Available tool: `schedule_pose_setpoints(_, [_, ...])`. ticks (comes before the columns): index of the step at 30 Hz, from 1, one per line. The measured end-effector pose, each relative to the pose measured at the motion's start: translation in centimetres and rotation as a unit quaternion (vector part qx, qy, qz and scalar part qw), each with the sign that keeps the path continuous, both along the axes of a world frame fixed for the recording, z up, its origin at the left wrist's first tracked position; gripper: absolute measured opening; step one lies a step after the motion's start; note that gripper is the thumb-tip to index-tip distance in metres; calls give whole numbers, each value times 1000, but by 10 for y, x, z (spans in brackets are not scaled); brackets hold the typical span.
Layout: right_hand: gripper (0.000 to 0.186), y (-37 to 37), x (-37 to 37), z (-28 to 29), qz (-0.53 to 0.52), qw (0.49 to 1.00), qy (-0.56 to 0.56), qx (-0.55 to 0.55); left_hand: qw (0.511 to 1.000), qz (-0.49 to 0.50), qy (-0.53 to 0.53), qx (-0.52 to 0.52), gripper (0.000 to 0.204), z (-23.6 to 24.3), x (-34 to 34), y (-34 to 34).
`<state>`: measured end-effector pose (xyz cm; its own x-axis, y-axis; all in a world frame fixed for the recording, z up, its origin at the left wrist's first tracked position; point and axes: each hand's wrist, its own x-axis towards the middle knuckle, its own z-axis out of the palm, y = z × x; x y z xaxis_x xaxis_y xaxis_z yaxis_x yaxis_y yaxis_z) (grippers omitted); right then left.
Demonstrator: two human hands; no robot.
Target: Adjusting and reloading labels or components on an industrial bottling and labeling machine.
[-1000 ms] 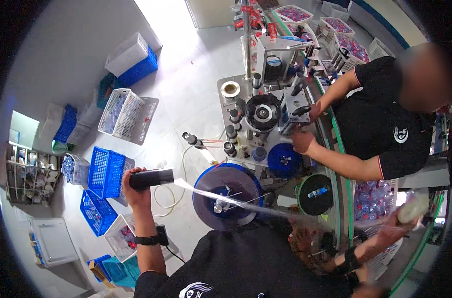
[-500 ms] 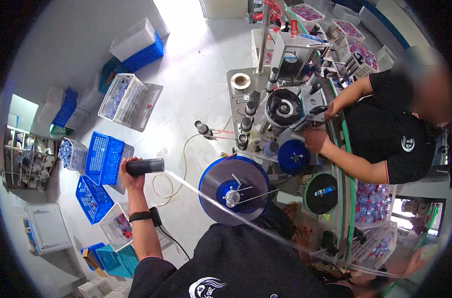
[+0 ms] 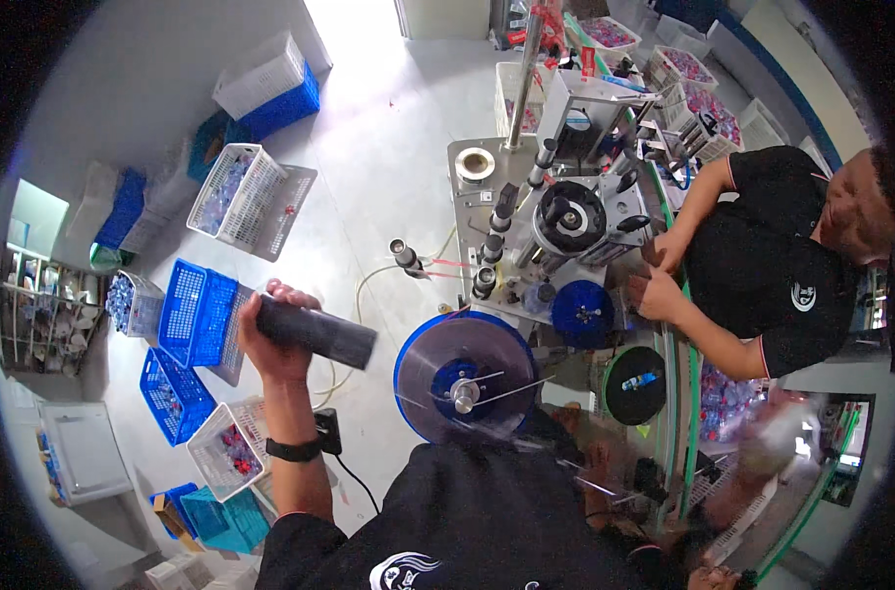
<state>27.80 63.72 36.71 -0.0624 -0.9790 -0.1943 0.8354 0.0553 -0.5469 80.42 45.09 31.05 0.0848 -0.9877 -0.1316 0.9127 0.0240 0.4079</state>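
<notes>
Head view: Cylinder held left of reel

It is wrapped by the left hand's fingers; a holding step is suggested, a steady wrist called for. Right of the reel, the right hand is blurred, its grasp untellable. Baskets are seen farther left; beyond the reel, space is crowded by a machine and co-worker.

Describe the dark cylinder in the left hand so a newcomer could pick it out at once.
Start at the large blue-rimmed reel, just below the picture's centre. Left of it, the camera wearer's left hand grips a plain dark cylinder, whose free end slants toward the reel. Unlike the black-topped rollers mounted beyond the reel, this cylinder is held in a hand.
</notes>
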Motion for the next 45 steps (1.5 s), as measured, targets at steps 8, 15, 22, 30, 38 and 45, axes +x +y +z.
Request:
schedule_pose_setpoints(8, [62, -113, 141, 13, 483, 855, 162, -99, 970, -173, 129, -109, 32, 57, -89, 20])
schedule_pose_setpoints(15, [46, -131, 180, -13, 546, 739, 281, -275, 984, -151, 93, -21, 36, 74, -123, 34])
schedule_pose_setpoints(22, [14, -106, 142, -21, 373, 895, -56, -238, 995, -94, -14, -35, 23, 55, -74, 35])
schedule_pose_setpoints(30, [21, -17, 152, -81, 405, 835, -252, -274, 997, 17, -64, 40, 16, 8, -39, 46])
schedule_pose_setpoints(38, [36, 25, 124, -39, 428, 882, -158, -120, 850, 162, -498, 48, 12, -56, -44, 51])
schedule_pose_setpoints(45, [50, 20, 124, -49, 438, 874, -44, -207, 829, 60, -556, 25, 19, -76, -96, 44])
